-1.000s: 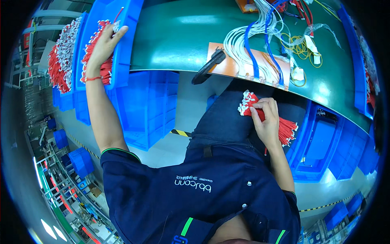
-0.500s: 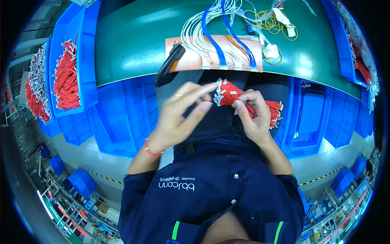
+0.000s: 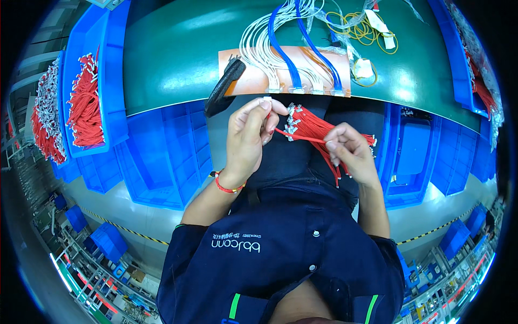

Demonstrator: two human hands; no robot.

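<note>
The left hand (image 3: pixel 252 127) pinches a red wire (image 3: pixel 297 136) near a white connector (image 3: pixel 267 99); the right hand (image 3: pixel 349 148) pinches its farther stretch, over the red-wire bundle (image 3: pixel 312 122) on the lap (image 3: pixel 280 159). Apparently singling-out; next calls for drawing it free unsnagged.

Single red wire (image 3: pixel 302 137), nearly straight, partly over red bundle (image 3: pixel 312 123) (white-tipped)

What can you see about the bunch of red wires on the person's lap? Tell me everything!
The bunch of red wires is many thin, bendy-looking strands with small whitish, plastic-looking ends. It lies slanting across the dark trousers, below the edge of the table; a few strands splay downward. The right hand covers part of it, and a single red wire stretches from that hand to the left hand.
</note>
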